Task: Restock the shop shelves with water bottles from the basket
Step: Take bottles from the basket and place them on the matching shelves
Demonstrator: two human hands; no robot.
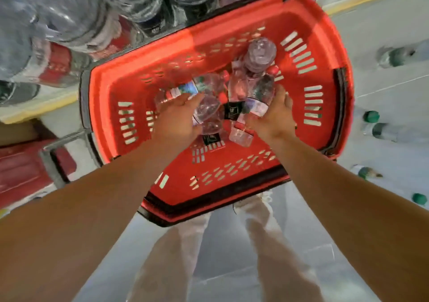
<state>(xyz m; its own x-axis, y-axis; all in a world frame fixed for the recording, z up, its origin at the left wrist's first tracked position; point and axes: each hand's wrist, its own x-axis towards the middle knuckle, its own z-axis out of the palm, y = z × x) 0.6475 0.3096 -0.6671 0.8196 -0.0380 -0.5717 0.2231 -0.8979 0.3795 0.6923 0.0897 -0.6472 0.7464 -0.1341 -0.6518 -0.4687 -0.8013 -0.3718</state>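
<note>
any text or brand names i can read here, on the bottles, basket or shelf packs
None can be read.
Bottle labels in the red basket: white, blue and black, print too blurred.
Red labels on the shelf packs: lettering smeared by motion.
Green-capped bottles on the floor: no legible print.

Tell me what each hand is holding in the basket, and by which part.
Left hand lies on a bottle at its middle; right hand on another bottle near its label. Firm grip cannot be told.
</note>
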